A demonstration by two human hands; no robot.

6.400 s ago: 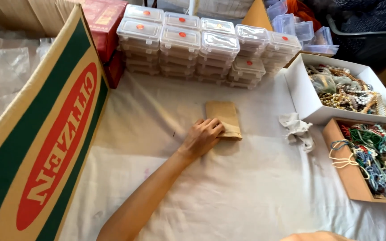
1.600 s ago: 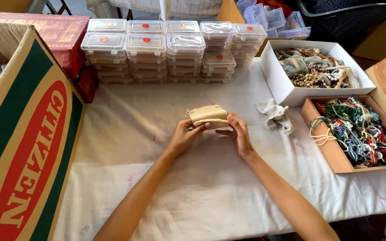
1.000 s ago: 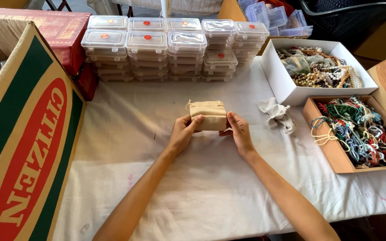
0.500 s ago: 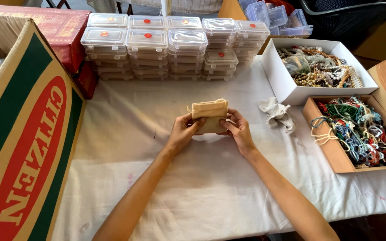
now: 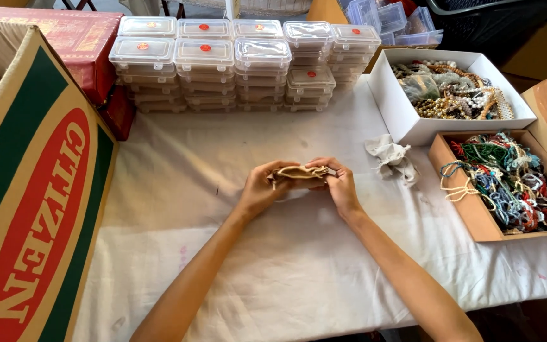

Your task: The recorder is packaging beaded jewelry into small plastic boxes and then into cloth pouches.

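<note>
Two hands meet over the white-draped surface, sharing one small tan cloth pouch. The left hand pinches the pouch's left end with its fingers curled together, and the right hand pinches the right end the same way. The pouch lies flat between them, seen nearly edge-on, its long axis running left to right, level with the surface and just above it.

Beyond the fingers stand stacks of clear lidded plastic boxes, about nine stacks in two rows. To the right of the right-hand fingers lies one crumpled white cloth bag. Farther right sit two open boxes: one white box filled with beaded strings, and one brown box of coloured cords. Left of the left-hand fingers rises one large cardboard carton, and behind it one red box.
</note>
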